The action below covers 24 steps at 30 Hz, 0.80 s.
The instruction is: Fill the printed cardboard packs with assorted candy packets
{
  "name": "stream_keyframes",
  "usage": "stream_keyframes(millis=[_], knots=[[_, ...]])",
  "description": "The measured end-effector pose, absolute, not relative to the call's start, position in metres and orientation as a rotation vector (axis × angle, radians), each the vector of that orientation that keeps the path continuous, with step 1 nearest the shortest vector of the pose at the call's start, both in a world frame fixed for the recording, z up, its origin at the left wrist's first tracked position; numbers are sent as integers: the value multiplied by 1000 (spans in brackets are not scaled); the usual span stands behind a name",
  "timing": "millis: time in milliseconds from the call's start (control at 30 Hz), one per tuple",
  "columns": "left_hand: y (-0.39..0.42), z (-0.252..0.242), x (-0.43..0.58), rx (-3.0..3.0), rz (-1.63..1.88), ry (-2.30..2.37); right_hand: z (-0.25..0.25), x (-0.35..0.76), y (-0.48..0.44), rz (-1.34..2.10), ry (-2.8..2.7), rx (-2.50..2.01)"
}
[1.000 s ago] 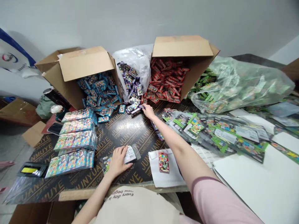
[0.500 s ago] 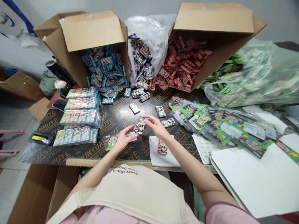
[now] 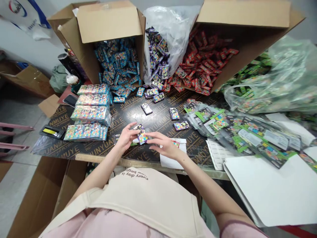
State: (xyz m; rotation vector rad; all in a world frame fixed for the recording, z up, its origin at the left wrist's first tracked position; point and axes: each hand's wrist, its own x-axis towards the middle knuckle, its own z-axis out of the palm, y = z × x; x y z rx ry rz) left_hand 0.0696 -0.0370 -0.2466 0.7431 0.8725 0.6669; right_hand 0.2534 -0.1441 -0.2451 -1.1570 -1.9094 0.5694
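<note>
My left hand (image 3: 126,138) is closed on a small purple candy box (image 3: 143,136) with a colourful print, held tilted just above the table. My right hand (image 3: 163,144) is beside the box's right edge, its fingers stretched out and apart; whether a fingertip touches the box I cannot tell. A printed green and black pouch (image 3: 116,138) lies mostly hidden under my left hand. Beneath my right hand is a white sheet (image 3: 170,162), with a red box (image 3: 176,143) on it partly covered. Two purple boxes, one upright (image 3: 174,113) and one sideways (image 3: 181,125), lie beyond my right hand.
Stacked filled packs (image 3: 85,131) stand at the left. Behind are a carton (image 3: 109,23) of blue boxes, a plastic bag (image 3: 183,36) of purple ones and a carton (image 3: 247,15) of red ones. Flat pouches (image 3: 250,135) spread rightward, near a white board (image 3: 274,191).
The purple box has passed from my right hand's grip into my left hand, a little lower left. My right fingers have straightened and now cover most of the red box. The view has shifted.
</note>
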Motion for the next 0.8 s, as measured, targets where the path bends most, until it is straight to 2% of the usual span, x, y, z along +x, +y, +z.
stream_keyframes(millis=[300, 467, 600, 700, 800], knots=[[-52, -240, 68, 1102, 590, 780, -243, 243, -139, 303, -2125, -1288], [-46, -250, 67, 1218, 563, 720, -248, 243, -135, 179, -2015, -1277], [-31, -275, 58, 1813, 521, 820, -265, 266, -128, 48, -1957, -1410], [-27, -295, 53, 2401, 302, 865, -282, 281, -123, 31, -2019, -1594], [-29, -308, 50, 2581, 186, 860, -293, 285, -124, 61, -2085, -1773]])
